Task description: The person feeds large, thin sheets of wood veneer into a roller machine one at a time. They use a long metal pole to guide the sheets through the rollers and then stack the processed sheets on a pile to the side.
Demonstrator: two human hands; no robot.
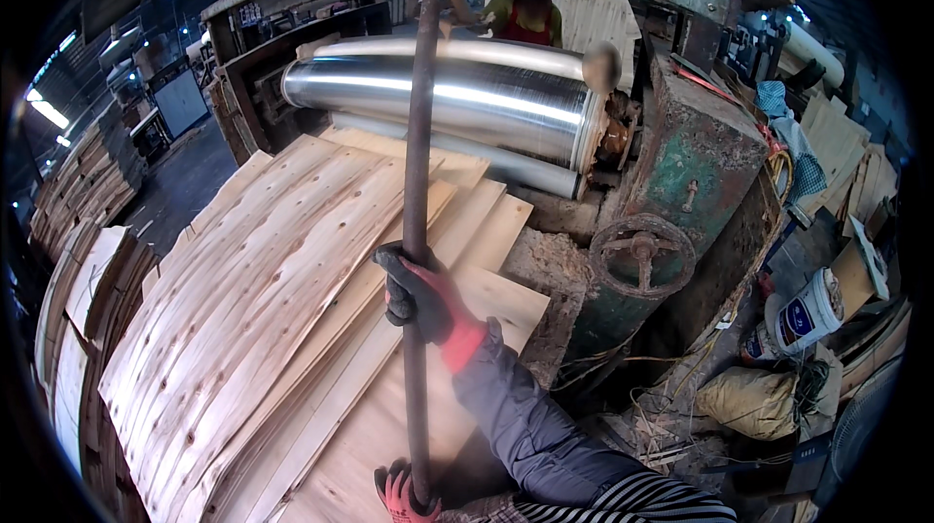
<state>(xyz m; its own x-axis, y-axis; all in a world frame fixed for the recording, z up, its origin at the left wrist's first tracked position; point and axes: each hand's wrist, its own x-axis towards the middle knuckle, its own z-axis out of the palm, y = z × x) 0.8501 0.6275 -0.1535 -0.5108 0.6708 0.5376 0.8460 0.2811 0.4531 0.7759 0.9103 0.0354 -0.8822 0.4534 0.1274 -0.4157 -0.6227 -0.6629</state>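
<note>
A long, rust-brown metal pole (419, 134) stands nearly upright across the middle of the view, its top running past the machine's overhead beam. My right hand (428, 297), in a red and dark grey work glove, is closed around the pole at mid-height. Lower down, at the bottom edge, my left hand (401, 496) grips the pole's lower end in a matching glove; part of it is cut off. Behind and left of the pole lies a broad stack of wood veneer sheets (263, 260), fanned unevenly. The stack reaches toward a shiny metal roller (448, 100).
A rusty handwheel (642, 255) sits on the green machine housing (700, 153) at right. Behind the rollers stands another person (525, 17). White buckets (809, 311) and a yellowish sack (747, 401) lie at right among scraps. More veneer piles (83, 187) stand at left.
</note>
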